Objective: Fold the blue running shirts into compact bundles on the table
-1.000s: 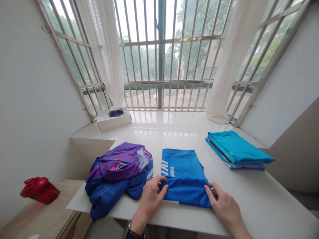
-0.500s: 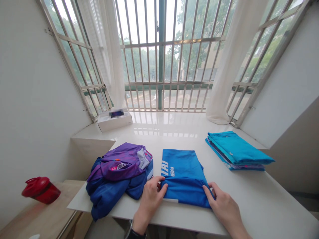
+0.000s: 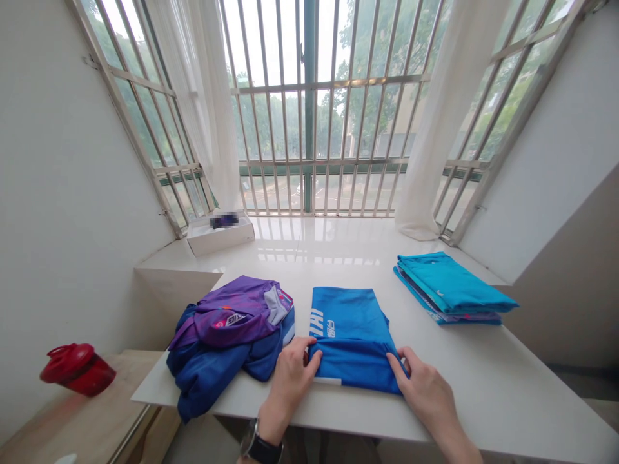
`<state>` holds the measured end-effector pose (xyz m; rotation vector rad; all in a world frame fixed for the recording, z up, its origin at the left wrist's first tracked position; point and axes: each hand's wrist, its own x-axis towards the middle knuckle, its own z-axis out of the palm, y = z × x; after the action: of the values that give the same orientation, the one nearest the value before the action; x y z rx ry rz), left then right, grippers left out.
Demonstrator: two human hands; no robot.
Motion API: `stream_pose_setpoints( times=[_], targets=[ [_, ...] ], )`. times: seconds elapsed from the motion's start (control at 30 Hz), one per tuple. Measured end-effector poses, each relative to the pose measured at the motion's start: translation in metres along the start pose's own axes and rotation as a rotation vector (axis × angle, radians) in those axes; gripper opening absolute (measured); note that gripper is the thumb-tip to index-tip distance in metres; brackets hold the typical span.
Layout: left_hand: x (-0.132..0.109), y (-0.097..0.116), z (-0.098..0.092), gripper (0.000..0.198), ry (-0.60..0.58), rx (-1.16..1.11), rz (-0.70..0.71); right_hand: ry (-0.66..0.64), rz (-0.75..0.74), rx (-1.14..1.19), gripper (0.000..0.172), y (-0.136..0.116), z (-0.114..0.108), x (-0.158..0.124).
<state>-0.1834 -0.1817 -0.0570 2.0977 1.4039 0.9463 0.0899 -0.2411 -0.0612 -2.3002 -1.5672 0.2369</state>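
Note:
A blue shirt (image 3: 351, 312) with white lettering lies partly folded on the white table, its near part turned over into a lower layer. My left hand (image 3: 296, 367) pinches the left end of that fold between thumb and fingers. At the right end of the same fold, my right hand (image 3: 423, 380) grips the fabric in the same way. To the left is a loose heap, with a purple shirt (image 3: 242, 309) on top of dark blue clothing (image 3: 213, 377). A stack of folded clothes (image 3: 449, 283), turquoise on top, sits to the right.
Behind the white table (image 3: 358, 422) runs a window ledge with an open white box (image 3: 220, 240) on its left. A red lidded cup (image 3: 80, 370) stands on a lower wooden surface at left. Barred windows and white curtains (image 3: 425, 148) close off the back.
The view has shifted slightly, and more of the watch on my left wrist shows. Both hands keep their hold on the blue shirt, whose fold looks much the same.

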Motion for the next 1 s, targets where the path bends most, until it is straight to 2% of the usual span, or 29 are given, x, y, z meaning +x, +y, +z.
stream_pose_setpoints(
  times=[0.17, 0.3, 0.43, 0.5, 0.57, 0.67, 0.77, 0.9, 1.0],
  targets=[
    [-0.004, 0.0, 0.004, 0.022, 0.023, 0.096, 0.082, 0.055, -0.024, 0.017, 0.029, 0.0, 0.001, -0.002],
    [-0.008, 0.003, 0.007, 0.025, 0.068, 0.272, 0.117, 0.124, -0.061, 0.084, 0.027, 0.004, 0.004, -0.002],
    [-0.01, 0.017, 0.008, 0.032, 0.13, 0.445, 0.176, 0.331, -0.15, 0.111, 0.033, 0.006, 0.006, -0.002],
    [-0.01, 0.025, 0.011, 0.037, 0.095, 0.464, 0.252, 0.471, -0.245, 0.088, 0.033, 0.002, 0.005, -0.004],
    [-0.009, 0.032, 0.017, 0.042, 0.018, 0.477, 0.336, 0.557, -0.375, 0.066, 0.028, -0.008, 0.005, -0.005],
    [-0.008, 0.033, 0.027, 0.05, -0.101, 0.517, 0.393, 0.49, -0.604, 0.042, 0.023, -0.027, 0.012, -0.005],
    [-0.007, 0.028, 0.034, 0.052, -0.176, 0.557, 0.395, 0.338, -0.73, -0.027, 0.032, -0.038, 0.026, -0.001],
    [-0.009, 0.023, 0.033, 0.054, -0.195, 0.557, 0.397, 0.165, -0.59, -0.136, 0.05, -0.033, 0.041, 0.003],
    [-0.01, 0.024, 0.031, 0.055, -0.191, 0.511, 0.37, 0.051, -0.503, -0.178, 0.061, -0.028, 0.04, 0.003]
  ],
)
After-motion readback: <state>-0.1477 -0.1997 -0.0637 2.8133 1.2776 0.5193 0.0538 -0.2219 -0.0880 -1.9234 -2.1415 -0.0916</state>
